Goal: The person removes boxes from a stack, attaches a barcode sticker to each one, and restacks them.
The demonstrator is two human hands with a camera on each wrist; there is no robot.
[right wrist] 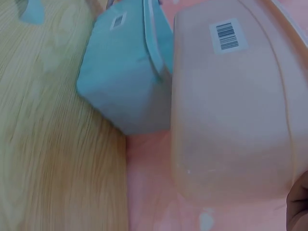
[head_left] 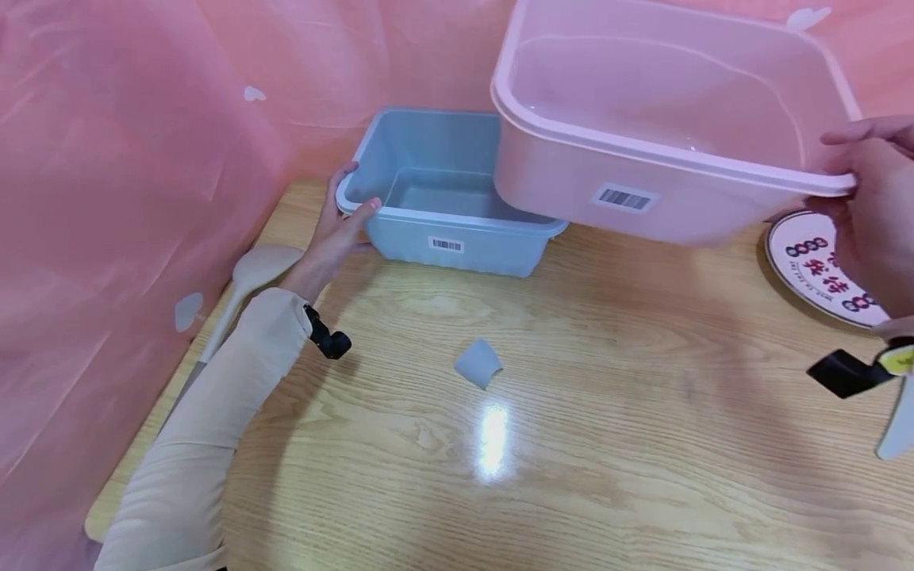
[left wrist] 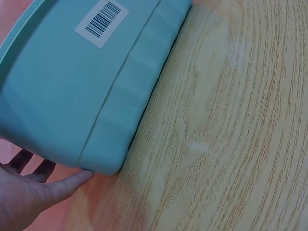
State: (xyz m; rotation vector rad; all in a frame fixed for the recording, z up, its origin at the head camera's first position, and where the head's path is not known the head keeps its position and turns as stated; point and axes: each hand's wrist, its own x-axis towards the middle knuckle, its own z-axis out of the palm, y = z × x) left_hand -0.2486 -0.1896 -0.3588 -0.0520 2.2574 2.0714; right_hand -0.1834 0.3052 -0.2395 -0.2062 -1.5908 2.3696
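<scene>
A pink plastic basin [head_left: 557, 174] is held up and tilted by my right hand [head_left: 878, 174], its fingers over the right rim. In the right wrist view, the basin [right wrist: 231, 115] fills the right side and a bit of the hand [right wrist: 299, 207] shows at its edge. A blue plastic basin [head_left: 407, 238] stands at the back of the table. My left hand [head_left: 339, 222] grips its left end, thumb by the front corner and fingers along the side. The left wrist view shows that hand [left wrist: 33, 192] against the end of the blue basin [left wrist: 72, 106].
On the wooden table [head_left: 607, 381] lies a small light-blue curved piece [head_left: 479, 364]. A long-handled pale spoon [head_left: 260, 266] lies along the left edge. A white plate with red lettering [head_left: 800, 274] is at the right, near a pale handle [head_left: 896, 428]. Pink sheeting [head_left: 143, 159] hangs behind.
</scene>
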